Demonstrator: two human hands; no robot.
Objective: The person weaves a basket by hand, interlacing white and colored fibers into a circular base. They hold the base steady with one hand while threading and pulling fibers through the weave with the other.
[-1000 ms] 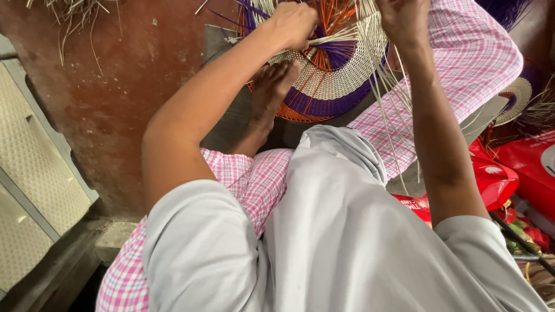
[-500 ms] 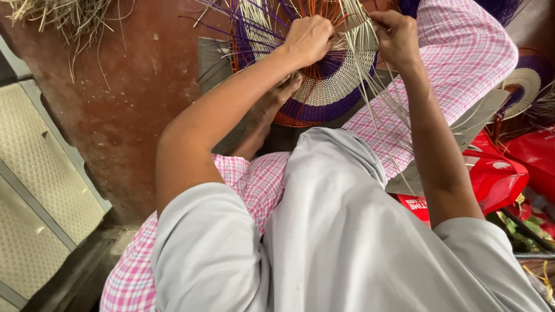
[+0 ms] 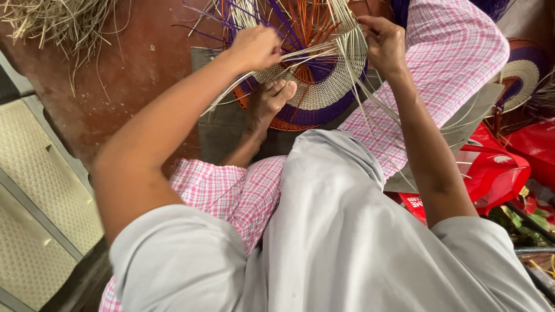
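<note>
**Fingers closed on pale strands at a half-woven round mat**

Fingers of the left hand (image 3: 254, 47) are curled tight around a bundle of pale strands (image 3: 306, 55), which is drawn sideways across the work. The right hand (image 3: 384, 43) is pinched shut on further strands at the mat's upper edge. The round mat (image 3: 315, 95) is propped on the floor ahead of the knees and is steadied from below by a bare foot (image 3: 272, 101).

Weaving appears to be in mid-course: rings of orange, purple and cream are finished, while loose spokes stick out above. The next move is judged to call for a strand to be threaded between spokes and pulled snug, with even tension kept.

The strands look thin, stiff and springy; the woven part is tight and finely ribbed. A second woven disc (image 3: 520, 78) is seen at the right, above red plastic bags (image 3: 497, 167). Dry straw (image 3: 52, 20) lies on the reddish floor (image 3: 133, 81).
</note>
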